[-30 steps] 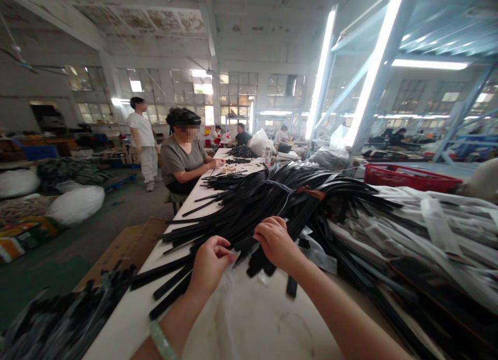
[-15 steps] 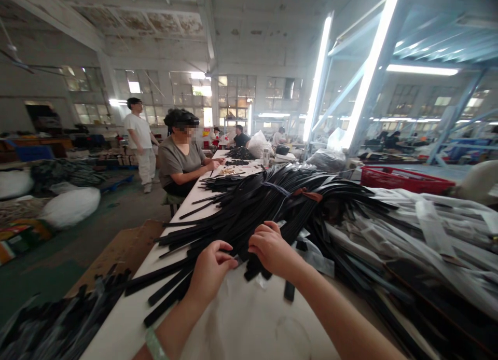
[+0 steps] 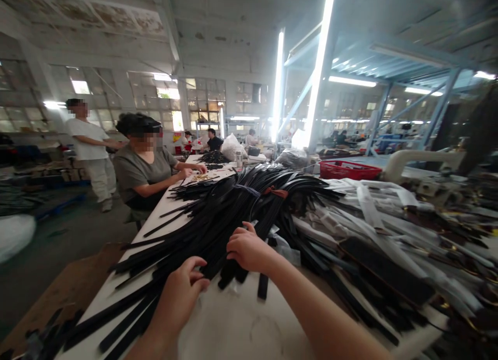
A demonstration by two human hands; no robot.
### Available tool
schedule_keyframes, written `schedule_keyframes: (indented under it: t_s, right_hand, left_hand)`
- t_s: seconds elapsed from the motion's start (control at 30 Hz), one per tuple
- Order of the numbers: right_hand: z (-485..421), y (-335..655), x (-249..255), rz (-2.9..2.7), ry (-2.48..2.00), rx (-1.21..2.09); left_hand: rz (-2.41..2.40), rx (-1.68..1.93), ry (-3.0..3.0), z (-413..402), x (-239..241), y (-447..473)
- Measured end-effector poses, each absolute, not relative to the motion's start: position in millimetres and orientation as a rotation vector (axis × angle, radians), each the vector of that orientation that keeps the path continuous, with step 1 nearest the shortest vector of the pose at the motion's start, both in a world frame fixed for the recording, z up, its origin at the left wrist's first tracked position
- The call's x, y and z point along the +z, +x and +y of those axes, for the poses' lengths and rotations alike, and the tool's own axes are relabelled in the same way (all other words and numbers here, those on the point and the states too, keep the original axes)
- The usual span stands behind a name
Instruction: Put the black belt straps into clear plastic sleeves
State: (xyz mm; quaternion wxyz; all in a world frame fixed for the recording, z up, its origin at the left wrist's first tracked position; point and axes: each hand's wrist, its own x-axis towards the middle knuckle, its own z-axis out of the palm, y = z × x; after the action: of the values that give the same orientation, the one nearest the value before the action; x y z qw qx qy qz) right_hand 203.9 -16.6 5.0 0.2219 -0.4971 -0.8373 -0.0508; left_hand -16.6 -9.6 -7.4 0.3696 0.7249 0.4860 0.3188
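White tabletop [image 3: 221, 329] runs beneath the heap of long black flat strips [image 3: 218, 220], its bare part on the heap's near side. White-wrapped straps [image 3: 369, 215] lie right of the heap; a red plastic basket [image 3: 348, 170] sits beyond its right end. Both hands are at the heap's near edge. The right hand [image 3: 249, 248] curls its fingers over strip ends, its grip hidden; the left hand [image 3: 181, 292] has thumb and forefinger parted, strips just beyond the fingertips, nothing visibly pinched. Across the heap's top run a brown band [image 3: 277, 193] and a thin bluish tie [image 3: 248, 190].
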Motion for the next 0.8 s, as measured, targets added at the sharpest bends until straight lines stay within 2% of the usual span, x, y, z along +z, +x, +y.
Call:
schedule_keyframes:
  t_s: [0.2, 0.47, 0.67, 0.8]
  right_hand:
    - [-21, 188, 5, -2.417, -1.3, -0.19]
    - [-17, 192, -4, -2.37, -1.264, -0.186]
    - [-14, 194, -10, -2.363, -1.222, -0.157]
    - [-20, 195, 1, -2.315, -1.211, -0.188]
  left_hand:
    - [1.216, 0.763, 1.952, -13, -7, -13]
    - [0.947, 0.768, 1.513, -3, 6, -33]
    - [1.094, 0.305, 1.811, -3, 8, -50]
    - [1.054, 0.185, 1.751, -10, 3, -41]
